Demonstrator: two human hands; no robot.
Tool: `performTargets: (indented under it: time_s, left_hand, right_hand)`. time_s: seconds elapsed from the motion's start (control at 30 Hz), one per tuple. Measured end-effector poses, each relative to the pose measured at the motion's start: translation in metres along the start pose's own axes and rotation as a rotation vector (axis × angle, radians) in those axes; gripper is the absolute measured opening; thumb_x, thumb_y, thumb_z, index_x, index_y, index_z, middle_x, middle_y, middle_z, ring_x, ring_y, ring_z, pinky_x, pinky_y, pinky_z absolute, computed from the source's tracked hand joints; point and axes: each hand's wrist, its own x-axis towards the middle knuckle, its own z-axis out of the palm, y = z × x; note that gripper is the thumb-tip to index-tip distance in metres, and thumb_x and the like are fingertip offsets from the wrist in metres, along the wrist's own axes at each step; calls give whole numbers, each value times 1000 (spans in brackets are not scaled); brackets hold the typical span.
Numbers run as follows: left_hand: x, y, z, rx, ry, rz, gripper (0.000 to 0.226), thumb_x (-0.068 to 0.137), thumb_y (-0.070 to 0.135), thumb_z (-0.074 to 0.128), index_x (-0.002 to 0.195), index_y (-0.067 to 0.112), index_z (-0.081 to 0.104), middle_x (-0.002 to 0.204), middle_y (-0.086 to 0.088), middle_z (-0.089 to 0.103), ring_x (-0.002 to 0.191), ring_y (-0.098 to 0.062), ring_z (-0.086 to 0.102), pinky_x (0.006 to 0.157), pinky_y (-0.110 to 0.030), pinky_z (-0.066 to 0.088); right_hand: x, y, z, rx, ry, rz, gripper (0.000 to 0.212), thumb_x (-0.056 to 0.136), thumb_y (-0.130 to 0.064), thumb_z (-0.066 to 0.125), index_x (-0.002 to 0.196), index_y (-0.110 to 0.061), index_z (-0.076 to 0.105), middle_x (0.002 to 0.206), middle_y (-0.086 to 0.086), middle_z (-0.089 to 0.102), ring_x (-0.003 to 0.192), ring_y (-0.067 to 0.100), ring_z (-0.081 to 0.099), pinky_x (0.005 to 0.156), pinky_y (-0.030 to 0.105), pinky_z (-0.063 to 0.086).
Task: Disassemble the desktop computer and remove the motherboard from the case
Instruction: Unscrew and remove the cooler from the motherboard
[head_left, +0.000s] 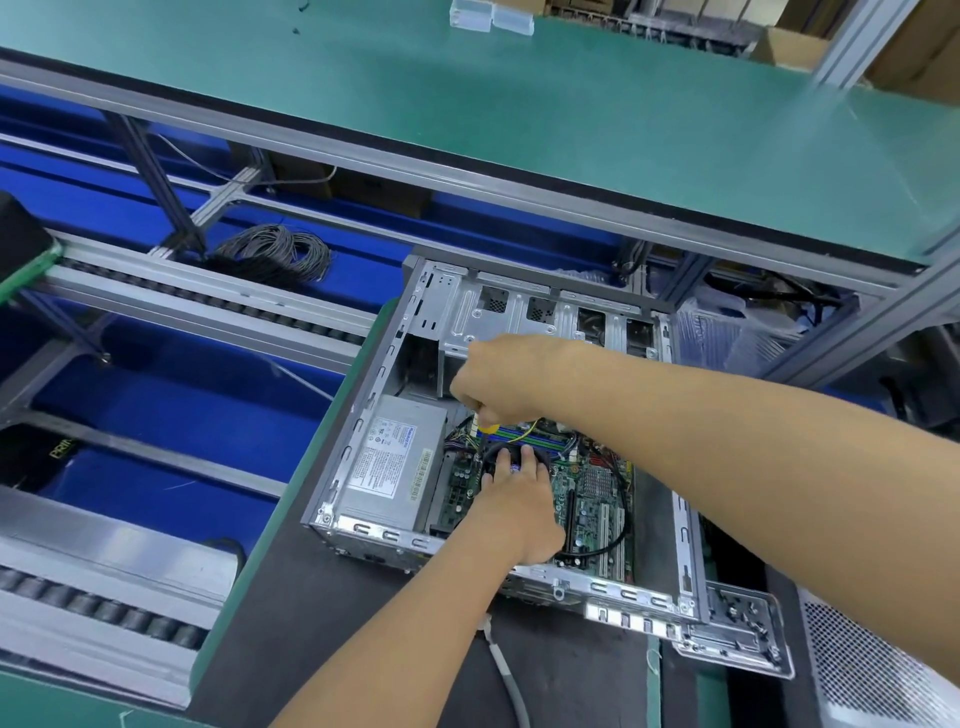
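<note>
Open computer case (519, 312) on the counter (322, 597), near its left edge.
Right grip (498, 379) closed on a screwdriver (485, 423) above the motherboard (587, 493); left grip (514, 499), fingers straight, pressed the black fan (540, 457). The power supply (389, 462) sat inside the case.

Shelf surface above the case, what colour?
Teal green, shelf, seen clearly in the head view.

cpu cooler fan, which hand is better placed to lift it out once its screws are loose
Left. The left hand already rests on the round black cooler fan over the green motherboard, fingers on its rim. The right hand is occupied, gripping a yellow-handled screwdriver at the fan's edge.
</note>
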Motion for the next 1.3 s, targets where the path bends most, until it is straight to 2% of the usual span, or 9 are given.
performTargets:
  time_s: [0.13, 0.23, 0.37, 0.57, 0.77, 0.9, 1.03, 1.13, 1.3]
  left_hand:
    - [1, 0, 0, 2, 1, 0, 78, 97, 36, 44, 155, 9, -1, 162, -9, -17, 147, -37, -12, 120, -52, 11]
    - [1, 0, 1, 5, 19, 4, 78, 97, 37, 44, 155, 9, 0, 162, -9, -15, 148, -37, -10, 120, -52, 12]
    - [2, -1, 2, -7, 22, 6, 80, 97, 36, 45, 155, 10, -2, 162, -7, -16, 148, -37, -11, 120, -52, 11]
    - [3, -1, 3, -1, 11, -5, 78, 98, 36, 44, 155, 9, -1, 162, -9, -18, 148, -37, -12, 120, -52, 10]
    - [3, -1, 2, -6, -4, -8, 78, 98, 35, 44, 155, 10, -3, 161, -8, -19, 147, -36, -14, 121, -51, 9]
    - [2, -1, 2, -8, 7, -5, 78, 98, 35, 44, 155, 10, -3, 162, -8, -18, 148, -36, -13, 120, -52, 10]
    - [2, 0, 1, -22, -3, -4, 80, 98, 36, 45, 155, 11, -4, 162, -7, -19, 148, -36, -13, 121, -51, 9]
    - [3, 0, 0, -12, -22, -11, 78, 98, 35, 44, 155, 11, -3, 161, -7, -20, 147, -35, -15, 121, -51, 8]
    - [2, 0, 1, -13, -14, -13, 78, 97, 34, 44, 155, 11, -3, 161, -8, -20, 147, -35, -14, 121, -51, 9]
  right_hand:
    - [-5, 8, -8, 154, -236, 254, 50, 91, -57, 54, 94, -7, 56, 89, 7, 53, 71, 25, 52, 80, 42, 51]
    - [1, 5, -13, 105, -332, 207, 41, 104, -22, 32, 143, -20, 42, 131, 13, 53, 78, 24, 55, 82, 43, 46]
    - [4, -8, -7, -69, -209, 209, 29, 99, -14, 44, 126, -16, 55, 138, 10, 45, 94, 30, 53, 71, 39, 44]
    - [-1, -5, 7, -271, 105, -97, 26, 99, -22, 49, 123, -16, 57, 116, 6, 58, 103, 29, 58, 73, 35, 49]
    - [-5, 4, 2, 348, -44, 290, 58, 82, -62, 62, 84, -4, 52, 77, 4, 38, 64, 23, 46, 55, 32, 38]
    - [-2, -4, -3, 94, -128, 209, 39, 104, -37, 35, 125, -15, 58, 95, 8, 47, 67, 21, 44, 61, 36, 40]
    - [2, -11, 4, -149, 87, 6, 24, 101, -18, 42, 116, -11, 60, 113, 9, 58, 84, 26, 52, 67, 35, 46]
    - [0, 0, 4, -78, 128, -43, 25, 97, -30, 53, 112, -11, 61, 108, 9, 61, 92, 29, 59, 73, 37, 52]
    - [-5, -1, 2, 368, 73, 206, 60, 77, -61, 69, 98, -7, 56, 93, 6, 51, 77, 26, 50, 62, 33, 41]
